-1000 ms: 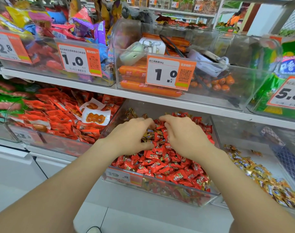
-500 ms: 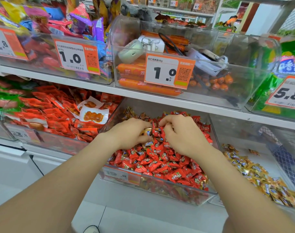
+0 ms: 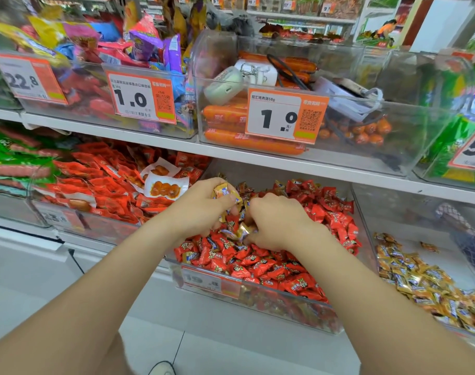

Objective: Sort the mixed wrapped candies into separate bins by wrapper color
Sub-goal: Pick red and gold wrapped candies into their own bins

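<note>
A clear bin [image 3: 258, 296] on the lower shelf holds a heap of red-wrapped candies [image 3: 260, 263] with some gold-wrapped candies [image 3: 240, 231] mixed in near the middle. My left hand [image 3: 201, 209] is over the heap and grips a few gold candies, one showing above its fingers. My right hand [image 3: 278, 221] is beside it, fingers curled down into the pile and pinching a gold candy. To the right, a second clear bin [image 3: 366, 212] holds a pile of gold-wrapped candies [image 3: 420, 280].
A bin of red snack packets [image 3: 101, 182] stands to the left. The upper shelf [image 3: 258, 158] carries bins with orange sausages [image 3: 247, 142], price tags and a white device with a cable. Below is a white floor.
Both hands drew back slightly toward me over the heap. My left hand has lifted with gold candies gathered in it, and my right hand's fingers have dug lower into the pile.
</note>
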{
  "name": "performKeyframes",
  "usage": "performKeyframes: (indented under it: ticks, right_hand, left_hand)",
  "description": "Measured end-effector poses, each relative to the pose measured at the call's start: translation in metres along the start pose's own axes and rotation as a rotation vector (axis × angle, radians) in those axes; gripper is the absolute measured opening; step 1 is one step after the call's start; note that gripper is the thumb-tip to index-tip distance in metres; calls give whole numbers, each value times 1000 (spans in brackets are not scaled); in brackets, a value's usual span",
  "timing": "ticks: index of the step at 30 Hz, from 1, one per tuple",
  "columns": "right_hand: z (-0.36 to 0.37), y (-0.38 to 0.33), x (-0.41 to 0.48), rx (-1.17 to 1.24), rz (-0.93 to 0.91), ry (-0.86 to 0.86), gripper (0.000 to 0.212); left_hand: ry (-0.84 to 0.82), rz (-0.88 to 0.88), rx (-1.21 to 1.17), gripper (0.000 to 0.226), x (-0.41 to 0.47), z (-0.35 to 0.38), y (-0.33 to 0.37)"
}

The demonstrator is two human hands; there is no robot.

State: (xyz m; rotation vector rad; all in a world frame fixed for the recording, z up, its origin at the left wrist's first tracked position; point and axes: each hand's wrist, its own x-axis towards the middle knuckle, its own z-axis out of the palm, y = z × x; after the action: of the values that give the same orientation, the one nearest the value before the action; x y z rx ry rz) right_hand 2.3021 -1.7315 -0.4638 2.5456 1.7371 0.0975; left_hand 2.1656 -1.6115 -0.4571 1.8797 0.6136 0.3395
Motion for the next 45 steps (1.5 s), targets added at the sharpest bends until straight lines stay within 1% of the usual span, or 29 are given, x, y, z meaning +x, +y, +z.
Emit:
performKeyframes:
  ticks: [3, 4, 7, 8, 10, 12, 13, 14, 15, 17, 18, 20, 22, 24, 25, 27, 29, 31, 34, 35, 37, 38, 39, 41, 42, 43, 45]
  right_hand:
    - [-1, 1, 2, 110, 16, 37, 26]
    - [-2, 2, -1, 169, 29, 53, 25]
    - [-6, 11, -15, 332, 101, 92, 32]
    - [-7, 14, -20, 381, 122, 121, 34]
    - [-8, 20, -25, 468, 140, 210, 38]
    - [-6, 22, -25, 508, 121, 287, 44]
    - [-4, 22, -25, 494, 89, 303, 49]
    - [-2, 20, -25, 457, 47, 303, 50]
    - [0, 18, -25, 411, 1, 289, 46]
    - [3, 14, -25, 315, -68, 229, 28]
    - [3, 12, -24, 268, -91, 199, 23]
    - [3, 7, -21, 194, -125, 133, 27]
    - [3, 0, -18, 131, -137, 88, 39]
    - [4, -7, -13, 77, -120, 74, 46]
    - [5, -10, -11, 88, -104, 75, 43]
    - [4, -12, -6, 135, -73, 90, 29]
    - [0, -9, -7, 180, -41, 102, 23]
    - [-7, -1, -14, 257, 9, 110, 25]
    - [-20, 17, -39, 488, 94, 201, 36]
    - [-24, 23, -51, 541, 106, 234, 41]
    - [-28, 36, -75, 610, 136, 249, 44]
    - [-30, 44, -87, 675, 156, 226, 45]
    - [-31, 54, -99, 799, 180, 175, 49]
    - [-30, 80, -122, 1133, 240, 61, 53]
    - [-29, 95, -133, 1243, 276, 43, 52]
    - [-26, 112, -145, 1277, 315, 67, 51]
    - [-17, 144, -166, 1270, 426, 168, 44]
  left_hand:
    - [32, -31, -2, 14, 3, 0, -2]
    - [54, -28, 30, 19, 4, 0, -4]
    - [142, 47, 279, 46, 4, 1, -7]
    - [159, 78, 380, 48, 3, 1, -8]
    - [151, 130, 562, 40, 0, 1, -11]
    - [91, 163, 667, 19, -3, 0, -13]
    - [46, 164, 710, 8, -5, -2, -13]
    - [8, 167, 757, 12, -6, -3, -14]
    - [-25, 178, 814, 21, -7, -4, -16]
    - [-77, 153, 941, 32, -9, -4, -18]
    - [-111, 127, 993, 34, -10, -1, -18]
    - [-156, 97, 1062, 36, -10, 3, -20]
    - [-141, 102, 1092, 32, -8, 5, -20]
    - [-100, 137, 1057, 24, -4, 4, -20]
    - [-81, 155, 1021, 21, -3, 3, -21]
    - [-37, 186, 949, 14, -4, 1, -23]
    - [30, 228, 880, 13, -7, 0, -24]
    - [105, 248, 800, 13, -13, 1, -20]
    - [169, 247, 609, 13, -24, 6, -10]
    - [154, 231, 524, 12, -28, 9, -6]
    - [67, 163, 285, 13, -34, 17, 5]
    - [4, 110, 155, 15, -36, 22, 10]
    - [-65, 73, 65, 16, -39, 28, 15]
    - [-184, 53, 8, 17, -47, 43, 26]
    - [-238, 54, -13, 15, -52, 53, 34]
    - [-292, 57, -39, 13, -57, 65, 40]
    - [-396, 75, -69, 14, -69, 93, 57]
